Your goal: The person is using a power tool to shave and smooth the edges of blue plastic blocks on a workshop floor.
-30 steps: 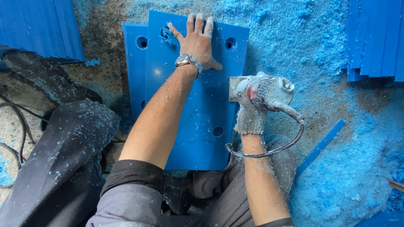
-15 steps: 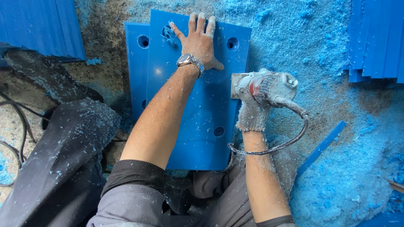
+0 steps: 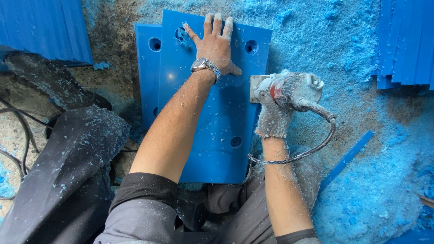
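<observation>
My left hand, bare and with a metal wristwatch, lies flat with fingers spread on the upper part of a blue plastic plate that has round holes near its corners. A second blue plate lies under it, sticking out on the left. My right hand, in a dusty knit glove, grips a grey power trimmer standing at the plate's right edge. Its metal base rests on the plate rim. The tool's cable loops down toward my lap.
Blue plastic shavings cover the ground on the right. Stacks of blue sheets stand at the top left and top right. A thin blue strip lies to the right. My dark trouser leg and black cables are on the left.
The trimmer and my right hand have slid a little farther up along the plate's right edge. My left hand stays pressed on the plate.
</observation>
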